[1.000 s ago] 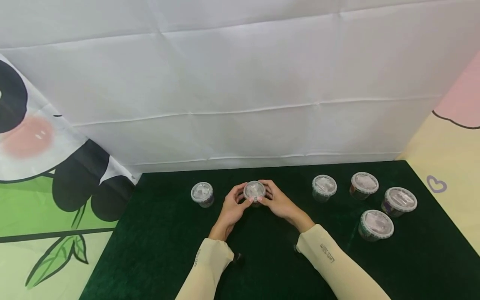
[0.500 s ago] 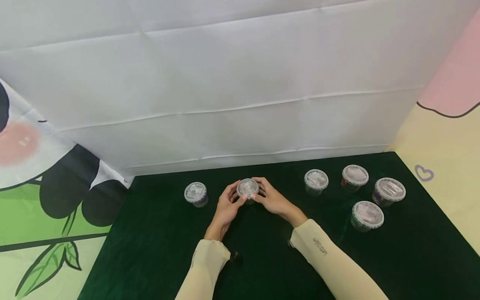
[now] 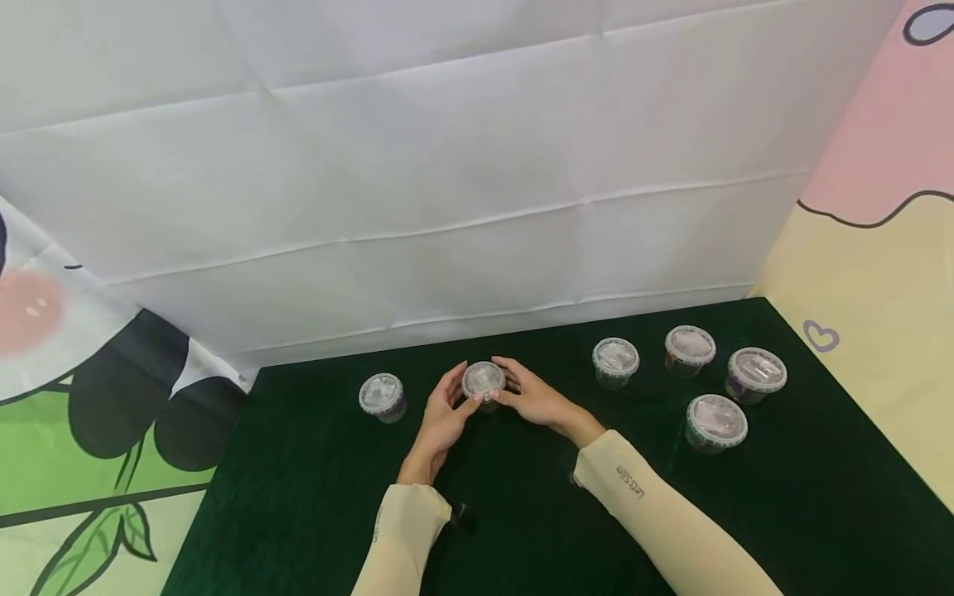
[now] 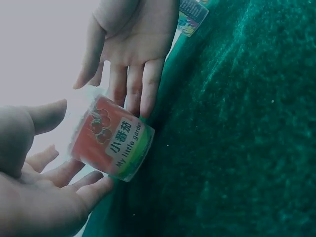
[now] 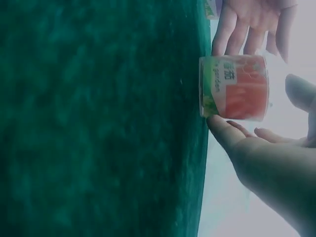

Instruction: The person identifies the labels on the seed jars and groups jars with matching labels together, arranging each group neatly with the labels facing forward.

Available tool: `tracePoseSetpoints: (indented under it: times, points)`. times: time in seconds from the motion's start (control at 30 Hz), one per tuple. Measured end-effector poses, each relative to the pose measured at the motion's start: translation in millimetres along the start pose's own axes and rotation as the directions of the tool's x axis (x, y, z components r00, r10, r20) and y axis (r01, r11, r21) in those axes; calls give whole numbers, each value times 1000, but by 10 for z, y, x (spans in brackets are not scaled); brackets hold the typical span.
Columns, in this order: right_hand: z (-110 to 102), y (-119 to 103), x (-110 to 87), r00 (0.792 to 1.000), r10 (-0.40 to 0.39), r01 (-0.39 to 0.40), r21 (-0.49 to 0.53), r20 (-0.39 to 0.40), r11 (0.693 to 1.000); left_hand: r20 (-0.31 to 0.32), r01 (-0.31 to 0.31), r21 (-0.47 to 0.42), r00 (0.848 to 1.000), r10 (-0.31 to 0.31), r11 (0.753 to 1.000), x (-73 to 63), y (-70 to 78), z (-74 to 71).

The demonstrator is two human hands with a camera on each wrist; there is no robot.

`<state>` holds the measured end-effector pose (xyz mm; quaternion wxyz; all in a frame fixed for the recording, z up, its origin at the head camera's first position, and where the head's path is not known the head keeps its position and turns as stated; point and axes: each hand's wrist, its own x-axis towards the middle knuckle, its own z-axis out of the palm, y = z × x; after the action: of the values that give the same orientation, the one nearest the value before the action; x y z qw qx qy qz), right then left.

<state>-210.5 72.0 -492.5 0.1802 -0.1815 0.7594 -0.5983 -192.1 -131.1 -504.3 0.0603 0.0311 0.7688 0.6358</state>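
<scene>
A small clear plastic tub (image 3: 483, 379) with a round lid stands on dark green cloth between both hands. Its red and green label, seen on the tub (image 4: 111, 140) in the left wrist view, shows tomatoes and the words "My little garden". My left hand (image 3: 440, 424) holds its left side, fingers round the wall and thumb near the front of the lid. From the right, my right hand (image 3: 542, 401) holds the same tub (image 5: 237, 88) in a matching way. The far fingertips are partly hidden behind it.
A similar lidded tub (image 3: 383, 397) stands to the left. Several more stand at the right, among them a tub (image 3: 615, 362) nearest the hands and a tub (image 3: 715, 424) closer to the front. A white cloth wall (image 3: 447, 199) rises behind the table.
The head view has shifted and tilted slightly, so everything sits further left in it. Both hands stay around the tub, which keeps its place among the others.
</scene>
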Motion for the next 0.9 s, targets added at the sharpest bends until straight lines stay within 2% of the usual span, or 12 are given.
tracePoseSetpoints:
  times: [0.23,0.67,0.77,0.9]
  points:
    - [-148,-27,-129,999,-40,40,-5,-33,999,-33,-50,3,998,50,999,-86,66,-6]
    - [-449,-98,-513,990,-86,83,-37,-109,996,-40,-155,69,987,158,986,-307,346,74]
    - [-500,-111,-599,988,-92,87,-50,-128,995,-31,-195,63,980,197,979,-345,408,123]
    - [-572,-132,-703,983,-91,81,-65,-160,995,14,-245,49,969,245,968,-382,489,230]
